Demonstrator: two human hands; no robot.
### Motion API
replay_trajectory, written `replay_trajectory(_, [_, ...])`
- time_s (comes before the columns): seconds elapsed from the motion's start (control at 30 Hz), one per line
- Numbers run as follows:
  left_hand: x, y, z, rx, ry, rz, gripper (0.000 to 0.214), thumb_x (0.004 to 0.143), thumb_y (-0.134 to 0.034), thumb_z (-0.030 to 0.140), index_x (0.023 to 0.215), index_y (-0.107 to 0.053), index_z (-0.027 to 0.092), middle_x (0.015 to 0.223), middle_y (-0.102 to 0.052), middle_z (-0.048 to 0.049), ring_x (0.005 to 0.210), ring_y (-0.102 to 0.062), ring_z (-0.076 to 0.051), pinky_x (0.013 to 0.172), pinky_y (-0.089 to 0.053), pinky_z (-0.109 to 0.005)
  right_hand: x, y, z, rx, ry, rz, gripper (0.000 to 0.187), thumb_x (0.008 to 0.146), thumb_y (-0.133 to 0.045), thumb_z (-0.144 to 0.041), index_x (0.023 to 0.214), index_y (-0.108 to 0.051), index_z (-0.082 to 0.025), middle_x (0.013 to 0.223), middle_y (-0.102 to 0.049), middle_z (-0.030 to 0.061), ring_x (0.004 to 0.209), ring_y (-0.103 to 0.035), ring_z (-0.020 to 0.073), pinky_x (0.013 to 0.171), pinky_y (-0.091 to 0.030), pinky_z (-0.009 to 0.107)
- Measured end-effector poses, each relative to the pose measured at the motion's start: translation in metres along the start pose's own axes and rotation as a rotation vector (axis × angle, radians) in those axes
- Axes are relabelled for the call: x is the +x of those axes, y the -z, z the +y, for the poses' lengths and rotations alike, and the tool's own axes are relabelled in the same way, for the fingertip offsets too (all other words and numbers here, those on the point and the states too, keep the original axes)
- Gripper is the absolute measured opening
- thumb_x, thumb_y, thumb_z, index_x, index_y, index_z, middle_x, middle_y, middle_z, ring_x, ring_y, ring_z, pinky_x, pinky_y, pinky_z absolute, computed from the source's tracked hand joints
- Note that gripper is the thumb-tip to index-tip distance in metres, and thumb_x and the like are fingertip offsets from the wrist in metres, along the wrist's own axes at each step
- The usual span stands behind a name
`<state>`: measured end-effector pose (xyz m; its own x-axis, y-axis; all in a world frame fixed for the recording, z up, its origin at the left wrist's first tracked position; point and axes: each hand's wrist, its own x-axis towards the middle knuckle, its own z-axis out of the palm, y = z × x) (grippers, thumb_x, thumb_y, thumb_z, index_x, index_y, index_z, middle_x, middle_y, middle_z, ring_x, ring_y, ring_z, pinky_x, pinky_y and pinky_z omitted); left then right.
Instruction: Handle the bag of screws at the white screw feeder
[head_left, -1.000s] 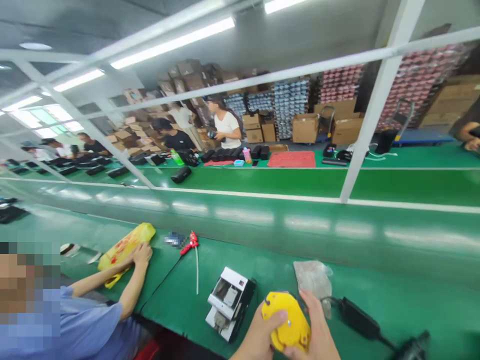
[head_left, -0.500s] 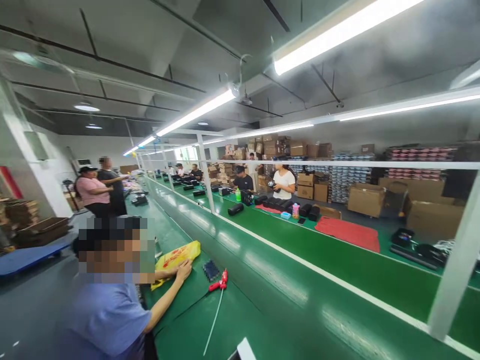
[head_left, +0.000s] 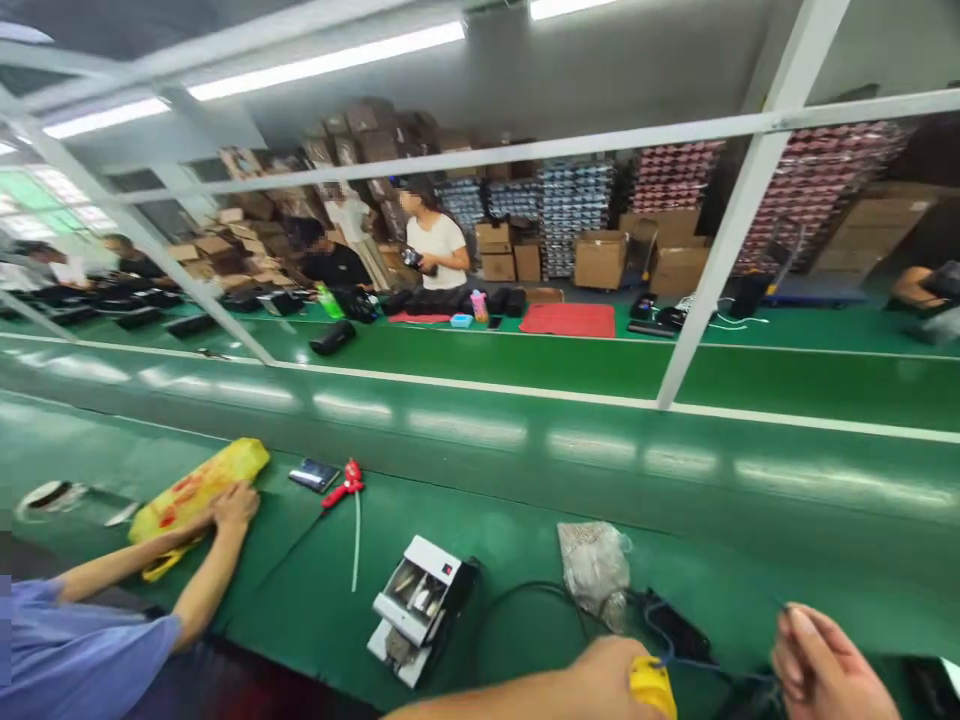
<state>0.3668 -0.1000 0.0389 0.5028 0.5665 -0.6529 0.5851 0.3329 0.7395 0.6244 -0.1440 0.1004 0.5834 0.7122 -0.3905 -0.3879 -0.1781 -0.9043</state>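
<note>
My left hand (head_left: 604, 680) is at the bottom edge, closed around a yellow device (head_left: 654, 686) of which only a corner shows. My right hand (head_left: 829, 665) is low at the right, its fingers pinched on a thin blue wire (head_left: 701, 668) that runs back to the yellow device. A black adapter with a cable (head_left: 679, 628) lies just beyond my hands. A clear bag of small parts (head_left: 595, 568) sits past it, and a white and black machine (head_left: 420, 605) stands to the left.
A co-worker in a blue sleeve (head_left: 82, 650) at the left rests both hands on a yellow bag (head_left: 196, 487). A red glue gun (head_left: 341, 487) and a phone (head_left: 315, 474) lie nearby. A green conveyor (head_left: 525, 440) and a white frame post (head_left: 731, 230) cross ahead. More people work at the far bench.
The view swung up and left to the hall, then came back down. The yellow device has dropped to the bottom edge, and my right hand has moved off it to the right, pinching a wire.
</note>
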Motion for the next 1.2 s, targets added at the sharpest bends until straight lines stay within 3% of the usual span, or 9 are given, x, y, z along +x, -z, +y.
replay_trajectory(0.1, [0.038, -0.046, 0.002, -0.034, 0.214, 0.043, 0.042, 0.053, -0.093, 0.035, 0.082, -0.063, 0.026, 0.083, -0.07, -0.0075, 0.085, -0.073, -0.039, 0.09, -0.06, -0.065, 0.027, 0.041, -0.008, -0.509, 0.205, 0.216, 0.066, 0.069, -0.078, -0.083, 0.107, -0.069, -0.029, 0.101, -0.068, 0.0214, 0.088, -0.067, 0.0408, 0.068, -0.052, 0.06])
replay_trajectory(0.17, [0.059, -0.061, 0.003, 0.084, 0.178, 0.103, 0.043, 0.051, -0.094, 0.033, 0.072, -0.057, 0.025, 0.085, -0.07, -0.011, 0.093, -0.074, -0.046, 0.092, -0.059, -0.069, 0.04, 0.048, -0.002, -1.031, 0.415, 0.246, 0.088, 0.08, -0.059, -0.088, 0.127, -0.068, -0.014, 0.131, -0.058, 0.041, 0.125, -0.059, 0.0645, 0.086, -0.052, 0.076])
replay_trajectory(0.23, [0.074, -0.066, 0.001, 0.161, 0.111, 0.137, 0.04, 0.054, -0.092, 0.034, 0.072, -0.058, 0.024, 0.096, -0.073, -0.0158, 0.106, -0.072, -0.051, 0.1, -0.055, -0.072, 0.042, 0.033, 0.013, -1.373, 0.691, 0.18, 0.092, 0.094, -0.046, -0.078, 0.138, -0.062, 0.0, 0.149, -0.042, 0.0483, 0.138, -0.048, 0.0705, 0.094, -0.053, 0.079])
replay_trajectory(0.33, [0.079, -0.061, -0.006, 0.097, 0.098, 0.188, 0.035, 0.068, -0.082, 0.037, 0.095, -0.068, 0.021, 0.116, -0.075, -0.0214, 0.117, -0.069, -0.051, 0.108, -0.051, -0.071, 0.03, -0.026, 0.04, -1.461, 0.889, -0.176, 0.062, 0.102, -0.055, -0.049, 0.143, -0.062, -0.003, 0.15, -0.052, 0.0372, 0.136, -0.059, 0.0541, 0.107, -0.057, 0.067])
replay_trajectory(0.5, [0.039, -0.039, -0.018, -0.001, 0.083, 0.164, 0.068, 0.064, -0.085, 0.033, 0.128, -0.069, 0.016, 0.133, -0.071, -0.0246, 0.118, -0.068, -0.049, 0.109, -0.053, -0.066, 0.029, -0.128, 0.079, -1.505, 0.647, -0.676, 0.083, 0.086, -0.082, -0.019, 0.162, -0.05, -0.024, 0.161, -0.052, 0.0249, 0.141, -0.059, 0.044, 0.113, -0.054, 0.058])
replay_trajectory(0.57, [0.013, -0.022, -0.026, -0.047, 0.106, 0.181, 0.078, 0.059, -0.089, 0.035, 0.132, -0.069, 0.017, 0.14, -0.067, -0.0246, 0.122, -0.065, -0.05, 0.11, -0.05, -0.066, 0.045, -0.148, 0.09, -1.461, 0.633, -0.772, 0.06, 0.086, -0.078, -0.016, 0.145, -0.068, -0.024, 0.144, -0.067, 0.0201, 0.127, -0.068, 0.039, 0.104, -0.059, 0.05])
replay_trajectory(0.67, [-0.027, 0.013, -0.046, -0.202, 0.134, 0.257, 0.062, 0.065, -0.081, 0.042, 0.121, -0.071, 0.018, 0.123, -0.072, -0.0185, 0.109, -0.068, -0.039, 0.101, -0.052, -0.056, 0.072, -0.161, 0.1, -1.328, 0.619, -0.897, 0.024, 0.097, -0.058, -0.022, 0.103, -0.081, -0.019, 0.11, -0.079, 0.0149, 0.107, -0.075, 0.0318, 0.097, -0.061, 0.044])
replay_trajectory(0.87, [-0.082, 0.064, -0.092, -0.64, 0.2, 0.477, 0.067, 0.068, -0.075, 0.071, 0.109, -0.059, 0.02, 0.098, -0.068, -0.0057, 0.082, -0.064, -0.02, 0.07, -0.039, -0.032, 0.087, -0.143, 0.092, -1.006, 0.587, -0.927, 0.051, 0.101, -0.047, -0.061, 0.096, -0.079, -0.021, 0.103, -0.079, 0.0126, 0.101, -0.076, 0.0311, 0.093, -0.063, 0.047])
replay_trajectory(1.2, [-0.016, 0.074, -0.048, -1.132, 0.057, 0.309, 0.127, 0.052, -0.067, 0.107, 0.142, -0.052, 0.02, 0.152, -0.062, -0.0212, 0.127, -0.064, -0.033, 0.086, -0.05, -0.037, 0.028, -0.171, -0.032, -0.664, 0.923, -0.884, 0.02, 0.099, -0.069, -0.042, 0.094, -0.082, -0.028, 0.102, -0.082, 0.0055, 0.093, -0.079, 0.0212, 0.083, -0.066, 0.029])
